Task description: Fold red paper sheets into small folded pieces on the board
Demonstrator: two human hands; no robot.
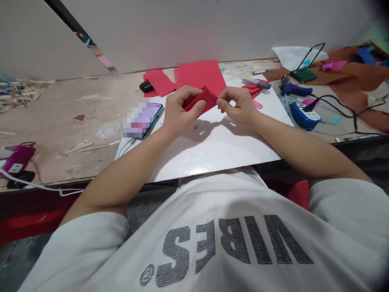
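Both my hands hold a folded piece of red paper (203,100) just above a glossy white board (212,150). My left hand (178,113) wraps round its left side, thumb on top. Fingers of my right hand (238,106) pinch the paper's right corner. Larger red sheets (199,75) lie flat on the board behind the hands.
A phone (142,119) rests on the board's left corner. To the right lie a utility knife (257,83), red paper scraps (252,90), a blue glue gun (304,115) with black cord, and brown sheets (358,77). Wood slivers litter the plywood table (60,121). A purple device (15,158) sits far left.
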